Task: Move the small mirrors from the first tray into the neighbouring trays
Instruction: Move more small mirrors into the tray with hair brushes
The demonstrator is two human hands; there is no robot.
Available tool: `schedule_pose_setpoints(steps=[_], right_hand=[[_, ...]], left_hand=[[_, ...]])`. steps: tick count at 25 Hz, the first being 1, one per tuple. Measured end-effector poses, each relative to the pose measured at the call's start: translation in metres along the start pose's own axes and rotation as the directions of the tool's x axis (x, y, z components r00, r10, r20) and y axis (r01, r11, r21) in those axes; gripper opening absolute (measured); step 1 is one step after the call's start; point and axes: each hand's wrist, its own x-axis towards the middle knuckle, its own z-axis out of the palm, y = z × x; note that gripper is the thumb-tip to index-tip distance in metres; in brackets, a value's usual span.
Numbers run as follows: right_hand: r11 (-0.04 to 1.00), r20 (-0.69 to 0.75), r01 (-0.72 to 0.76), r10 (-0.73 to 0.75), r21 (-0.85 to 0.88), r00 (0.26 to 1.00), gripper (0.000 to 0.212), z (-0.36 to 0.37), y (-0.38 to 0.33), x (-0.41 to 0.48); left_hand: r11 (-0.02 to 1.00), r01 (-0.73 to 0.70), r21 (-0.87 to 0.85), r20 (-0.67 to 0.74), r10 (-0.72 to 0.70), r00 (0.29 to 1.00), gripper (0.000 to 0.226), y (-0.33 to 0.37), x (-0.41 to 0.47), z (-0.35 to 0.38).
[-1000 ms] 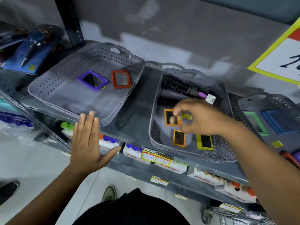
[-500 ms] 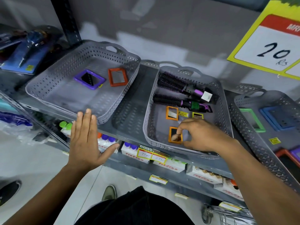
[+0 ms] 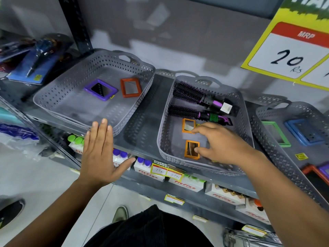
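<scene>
- The middle tray [image 3: 165,139], which I take to be the first tray, holds two orange-framed small mirrors: one [image 3: 188,126] lying just in front of the hair brushes [image 3: 194,104], the other [image 3: 192,149] near the front wall.
- The right hand [image 3: 220,145] is down inside this tray, fingers loosely curled. Its thumb touches the right edge of the front mirror and its forefinger reaches toward the rear one. The grip is not pinching either mirror; I cannot tell whether anything lies under the palm.
- The left hand [image 3: 99,154] hovers flat in front of the left tray [image 3: 58,97], fingers straight and together, thumb out, holding nothing.
- The left tray carries a purple-framed mirror [image 3: 101,90] and a red-framed mirror [image 3: 130,87], lying side by side, apart.
- The right tray [image 3: 263,111] carries a green-framed mirror [image 3: 276,133] and a blue-framed mirror [image 3: 304,131], with further frames partly cut off at the picture's edge.
- Judged from this, the transfer is well along but unfinished: at least two orange mirrors remain to be lifted out, the front one being the likeliest next pick.
</scene>
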Motion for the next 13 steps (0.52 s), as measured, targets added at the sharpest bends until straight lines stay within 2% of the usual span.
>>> schedule_pose_setpoints(steps=[5,13], right_hand=[[1.000,0.008,-0.002,0.002,-0.003,1.000,0.060,-0.002,0.007,-0.001],[0.992,-0.108,-0.010,-0.004,-0.129,0.994,0.070,0.002,0.008,-0.006]], left_hand=[[0.999,-0.035,-0.014,0.005,0.035,0.999,0.102,0.012,0.007,-0.004],[0.983,-0.171,-0.063,0.038,0.174,0.984,0.109,0.039,0.022,-0.003]])
